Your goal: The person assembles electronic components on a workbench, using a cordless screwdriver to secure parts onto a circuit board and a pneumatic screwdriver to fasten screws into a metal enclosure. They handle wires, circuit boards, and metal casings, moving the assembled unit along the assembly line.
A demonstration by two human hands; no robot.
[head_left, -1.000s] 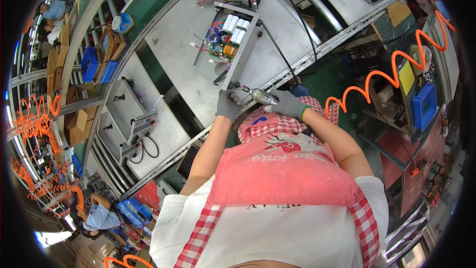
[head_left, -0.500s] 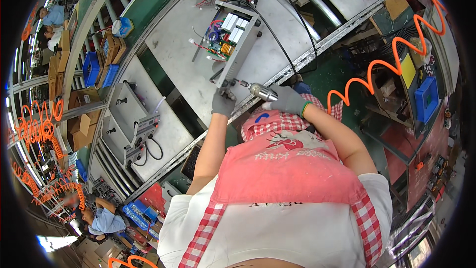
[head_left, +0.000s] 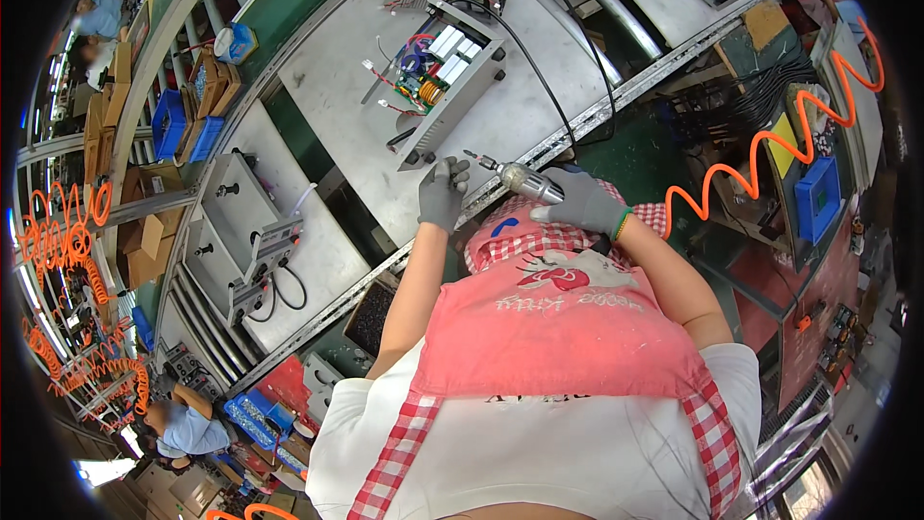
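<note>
Right hand [head_left: 585, 202] clamped around the rigid, likely weighty pneumatic screwdriver [head_left: 525, 181] mid-barrel; left hand [head_left: 443, 195], fingers curled, steadies its bit at the worktop [head_left: 520, 116] near edge.

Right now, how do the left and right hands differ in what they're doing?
The right hand is wrapped around the silver power screwdriver, while the left hand holds no tool. The left hand rests with its fingers at the near corner of the open metal chassis; the right hand stays clear of the chassis, and only the screwdriver's bit points toward that corner. Both wear grey gloves and sit close together at the table's front edge.
</note>
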